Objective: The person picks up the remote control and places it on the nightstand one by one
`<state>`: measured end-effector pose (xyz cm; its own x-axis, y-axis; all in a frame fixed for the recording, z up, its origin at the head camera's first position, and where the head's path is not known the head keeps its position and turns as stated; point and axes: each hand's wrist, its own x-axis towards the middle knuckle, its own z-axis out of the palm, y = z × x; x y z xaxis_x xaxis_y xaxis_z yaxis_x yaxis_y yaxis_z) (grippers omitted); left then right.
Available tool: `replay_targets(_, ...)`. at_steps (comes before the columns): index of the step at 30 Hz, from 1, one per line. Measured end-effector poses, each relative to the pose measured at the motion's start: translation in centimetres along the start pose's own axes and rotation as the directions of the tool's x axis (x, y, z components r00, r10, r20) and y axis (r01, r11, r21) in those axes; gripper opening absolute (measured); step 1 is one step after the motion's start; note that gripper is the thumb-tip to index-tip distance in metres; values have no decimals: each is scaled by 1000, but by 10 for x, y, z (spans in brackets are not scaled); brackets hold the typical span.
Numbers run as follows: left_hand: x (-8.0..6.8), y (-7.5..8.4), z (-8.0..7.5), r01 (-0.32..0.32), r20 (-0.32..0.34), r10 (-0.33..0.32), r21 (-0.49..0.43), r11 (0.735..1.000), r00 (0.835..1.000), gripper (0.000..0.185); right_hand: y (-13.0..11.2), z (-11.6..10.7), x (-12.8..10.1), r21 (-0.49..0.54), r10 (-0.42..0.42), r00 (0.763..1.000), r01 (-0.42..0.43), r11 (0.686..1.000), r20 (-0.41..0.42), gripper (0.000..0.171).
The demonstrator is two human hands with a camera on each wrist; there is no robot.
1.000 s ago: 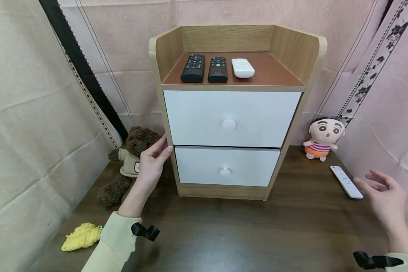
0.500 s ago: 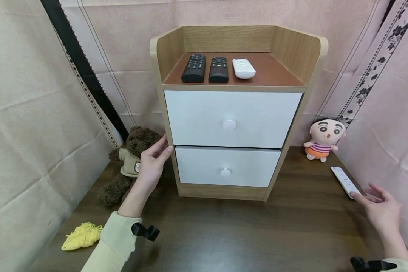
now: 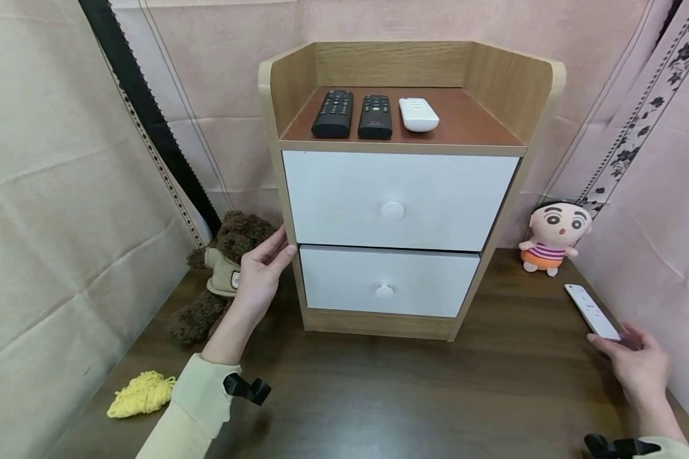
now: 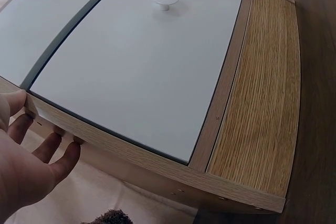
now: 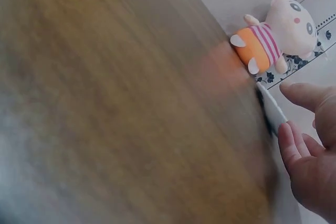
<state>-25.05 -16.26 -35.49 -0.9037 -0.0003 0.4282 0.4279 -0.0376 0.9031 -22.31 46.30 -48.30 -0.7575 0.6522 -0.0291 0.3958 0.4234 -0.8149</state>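
Observation:
A small wood-trimmed cabinet (image 3: 377,323) with two white drawers stands ahead, both drawers closed. On its left edge rests my left hand (image 3: 258,274), thumb at the front edge and fingertips against the outer side panel, as the left wrist view also shows. Far to the right, my right hand (image 3: 640,363) holds the near end of a slim white remote control (image 3: 590,309), thumb at one side and fingers at the other. The remote's near tip is partly hidden by the fingers. In the right wrist view, the remote lies between thumb and fingers.
Two black remotes (image 3: 333,115) and a white one (image 3: 418,116) lie on the cabinet's top shelf. A brown teddy bear (image 3: 224,274) sits left of the cabinet, partly behind my hand. Yellow yarn (image 3: 143,394) lies front left. A cartoon doll (image 3: 551,239) sits at the right wall.
My right hand has moved left and down onto the near end of the white remote. My left hand stays at the cabinet's edge. The head view has shifted slightly.

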Motion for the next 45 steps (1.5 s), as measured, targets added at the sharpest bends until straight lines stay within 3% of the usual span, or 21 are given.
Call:
replay_targets(14, 0, 2, 1, 10, -2, -10, -1, 1000, 1000, 52, 7, 3, 5, -16, -17, 1000, 17, 1000, -16, 81)
replay_targets(22, 1, 1, 1, 12, 4, -12, 6, 1000, 1000, 52, 6, 7, 9, -32, 19, 1000, -20, 999, -21, 77)
replay_targets(32, 0, 1, 0, 18, 4, -18, 6, 1000, 1000, 52, 6, 14, 15, -86, -77, 996, 72, 994, -53, 63)
replay_targets(41, 0, 1, -1, 24, 7, -24, 7, 1000, 1000, 52, 6, 12, 15, -71, -46, 997, 41, 997, -67, 62)
replay_targets(45, 1, 2, -1, 18, -2, -18, 5, 1000, 1000, 51, 2, 11, 13, 8, 26, 997, -25, 1000, -66, 64)
